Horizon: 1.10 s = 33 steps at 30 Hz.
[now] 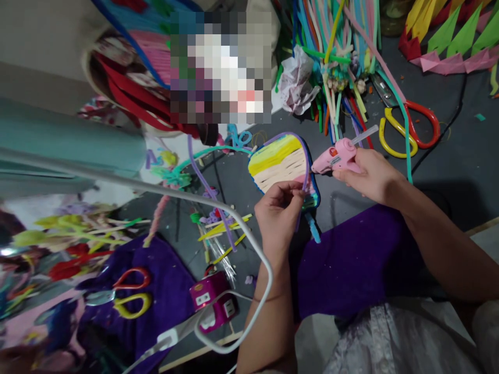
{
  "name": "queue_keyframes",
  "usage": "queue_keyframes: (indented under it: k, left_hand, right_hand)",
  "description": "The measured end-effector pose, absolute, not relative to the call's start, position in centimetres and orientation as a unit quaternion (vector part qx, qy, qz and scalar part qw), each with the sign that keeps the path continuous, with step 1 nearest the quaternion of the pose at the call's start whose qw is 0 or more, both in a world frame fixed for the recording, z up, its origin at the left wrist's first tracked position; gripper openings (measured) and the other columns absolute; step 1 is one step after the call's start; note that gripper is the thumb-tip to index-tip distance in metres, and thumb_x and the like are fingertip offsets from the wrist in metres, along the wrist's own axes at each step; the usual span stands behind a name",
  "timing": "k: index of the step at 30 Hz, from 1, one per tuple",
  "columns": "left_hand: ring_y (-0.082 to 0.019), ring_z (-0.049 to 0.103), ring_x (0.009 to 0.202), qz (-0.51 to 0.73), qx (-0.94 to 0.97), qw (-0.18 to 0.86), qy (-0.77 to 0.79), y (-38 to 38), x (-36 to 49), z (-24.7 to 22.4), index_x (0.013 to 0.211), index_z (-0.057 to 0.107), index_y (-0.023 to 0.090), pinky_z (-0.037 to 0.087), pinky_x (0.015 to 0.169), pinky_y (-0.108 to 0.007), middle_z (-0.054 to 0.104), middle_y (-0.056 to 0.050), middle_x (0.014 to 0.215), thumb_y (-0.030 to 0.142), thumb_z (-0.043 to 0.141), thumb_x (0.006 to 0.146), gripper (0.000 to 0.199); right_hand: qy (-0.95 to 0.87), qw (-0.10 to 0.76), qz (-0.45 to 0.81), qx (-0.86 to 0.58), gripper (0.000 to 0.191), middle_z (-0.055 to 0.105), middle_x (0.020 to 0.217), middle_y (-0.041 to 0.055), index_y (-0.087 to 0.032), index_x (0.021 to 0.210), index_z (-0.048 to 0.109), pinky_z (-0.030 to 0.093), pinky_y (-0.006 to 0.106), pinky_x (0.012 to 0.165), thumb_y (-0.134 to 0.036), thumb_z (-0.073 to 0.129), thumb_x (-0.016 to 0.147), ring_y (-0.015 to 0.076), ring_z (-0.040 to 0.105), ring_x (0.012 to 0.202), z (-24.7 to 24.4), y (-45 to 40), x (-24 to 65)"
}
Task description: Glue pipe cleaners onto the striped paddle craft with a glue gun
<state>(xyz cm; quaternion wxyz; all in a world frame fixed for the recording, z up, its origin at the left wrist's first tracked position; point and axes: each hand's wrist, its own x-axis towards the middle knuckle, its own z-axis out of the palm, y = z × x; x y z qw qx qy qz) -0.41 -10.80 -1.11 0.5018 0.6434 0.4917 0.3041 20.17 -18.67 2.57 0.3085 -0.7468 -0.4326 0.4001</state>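
The right grip (369, 175) holds the pink glue gun (340, 157), its long body running from two o'clock, nose to eight; the left grip (278, 209) pinches a purple strip (307, 162).

Craft workspace, with bundled pipe cleaners (353, 31), scissors (393, 118) and glue gun (343, 154).

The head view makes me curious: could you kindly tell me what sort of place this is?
Probably a craft workspace, judging by the pink glue gun, the bundle of coloured pipe cleaners and the scissors beside it.

Dim ltg – L edge blurry
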Motion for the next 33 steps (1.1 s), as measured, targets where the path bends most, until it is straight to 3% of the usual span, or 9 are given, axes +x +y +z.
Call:
queue_keyframes:
  k: [10, 33]
  left_hand:
    - [-0.012, 0.064, 0.067, 0.301, 0.64, 0.507, 0.493, -10.8, -0.6, -1.4, 0.085, 0.077, 0.019, 0.05, 0.065, -0.024, 0.074, -0.002, 0.077, 0.024, 0.077, 0.074, 0.013]
    - [-0.01, 0.064, 0.066, 0.303, 0.641, 0.504, 0.492, -10.8, -0.7, -1.6, 0.086, 0.077, 0.017, 0.048, 0.064, -0.022, 0.075, -0.001, 0.076, 0.023, 0.076, 0.074, 0.013]
  right_hand:
    - [-0.432, 0.323, 0.401, -0.74, 0.018, 0.068, 0.073, 0.0055, -0.019, 0.089, 0.073, 0.047, 0.03, 0.063, -0.036, 0.067, 0.087, 0.0213, 0.063, 0.073, 2.3, -18.9, 20.4]
    - [-0.445, 0.261, 0.408, -0.753, 0.019, 0.065, 0.069, 0.0046, -0.018, 0.086, 0.067, 0.04, 0.03, 0.06, -0.036, 0.064, 0.09, 0.0191, 0.058, 0.065, 3.3, -19.1, 20.3]
